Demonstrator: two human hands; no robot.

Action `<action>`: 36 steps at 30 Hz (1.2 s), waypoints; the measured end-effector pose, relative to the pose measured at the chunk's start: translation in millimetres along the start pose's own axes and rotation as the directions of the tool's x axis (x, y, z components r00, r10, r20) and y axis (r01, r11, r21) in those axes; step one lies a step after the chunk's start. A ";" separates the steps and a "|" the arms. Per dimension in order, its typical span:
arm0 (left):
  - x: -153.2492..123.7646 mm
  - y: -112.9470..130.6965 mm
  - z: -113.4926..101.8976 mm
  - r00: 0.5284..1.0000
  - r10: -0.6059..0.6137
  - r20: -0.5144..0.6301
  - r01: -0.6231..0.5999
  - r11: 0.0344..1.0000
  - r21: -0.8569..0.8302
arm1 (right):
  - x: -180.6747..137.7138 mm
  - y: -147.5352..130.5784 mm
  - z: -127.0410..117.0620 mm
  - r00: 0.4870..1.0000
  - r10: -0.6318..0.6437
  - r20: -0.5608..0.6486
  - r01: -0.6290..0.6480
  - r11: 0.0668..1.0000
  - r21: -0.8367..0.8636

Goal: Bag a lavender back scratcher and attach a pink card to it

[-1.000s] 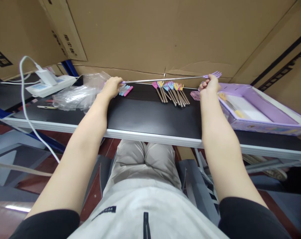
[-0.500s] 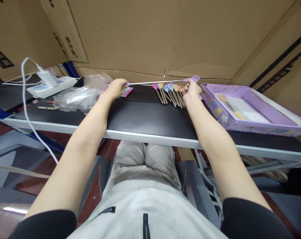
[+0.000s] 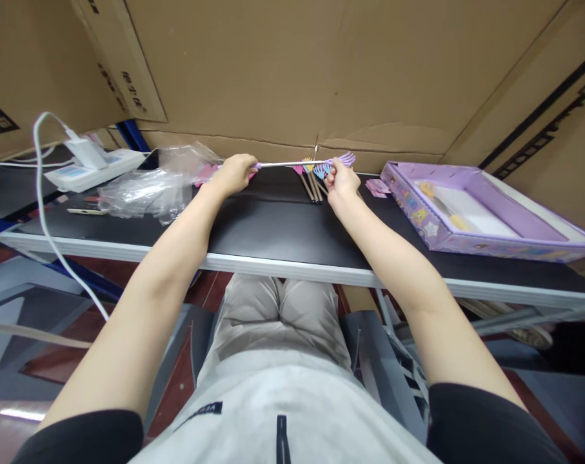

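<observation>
Cardboard [image 3: 244, 71] rises beyond the left hand [image 3: 237, 174] and right hand [image 3: 343, 183], which grip the ends of a thin silver back scratcher [image 3: 287, 164] with purple claw, stretched between them; both arms [image 3: 169, 277] reach forward.

- Passable: table [image 3: 282, 235] front, between forearms [image 3: 176, 251].
- Rear: back scratcher [image 3: 285, 164] bars way, cardboard [image 3: 273, 77] behind.
- Left: plastic bags [image 3: 149, 190], power strip [image 3: 122, 162] block.
- Right: purple box [image 3: 415, 209] wall obstructs.

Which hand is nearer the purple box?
Right. The right hand grips the purple-headed rod left of the purple box, apart from it; the left hand, at the rod's other end, is farther left, near plastic bags.
</observation>
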State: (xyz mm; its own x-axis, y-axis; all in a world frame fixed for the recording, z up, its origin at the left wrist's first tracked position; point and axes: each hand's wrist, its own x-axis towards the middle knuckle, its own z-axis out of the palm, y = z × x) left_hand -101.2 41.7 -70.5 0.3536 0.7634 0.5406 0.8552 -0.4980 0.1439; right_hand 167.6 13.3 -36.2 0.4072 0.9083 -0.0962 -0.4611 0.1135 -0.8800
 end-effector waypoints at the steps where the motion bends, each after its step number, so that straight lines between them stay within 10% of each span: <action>1: 0.8 3.0 0.9 1.000 -0.001 -0.009 0.001 1.000 -0.010 | -1.7 1.4 1.4 1.000 0.004 0.009 -0.004 1.000 -0.006; 25: 10.1 40.6 10.9 0.997 0.082 0.003 -0.081 0.990 -0.115 | -30.1 28.6 18.2 0.979 0.063 0.194 -0.044 0.994 -0.103; 36: 3.8 12.5 -4.8 1.000 0.002 -0.007 -0.003 0.995 -0.101 | 14.9 -28.5 -2.0 0.999 -0.018 -0.049 0.020 0.999 0.040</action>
State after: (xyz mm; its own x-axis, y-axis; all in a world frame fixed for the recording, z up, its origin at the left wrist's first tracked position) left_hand -90.9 36.4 -62.6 0.3528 0.7596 0.5465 0.8116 -0.5390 0.2253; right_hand 188.4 22.9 -13.5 0.4534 0.8854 -0.1025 -0.4840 0.1480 -0.8625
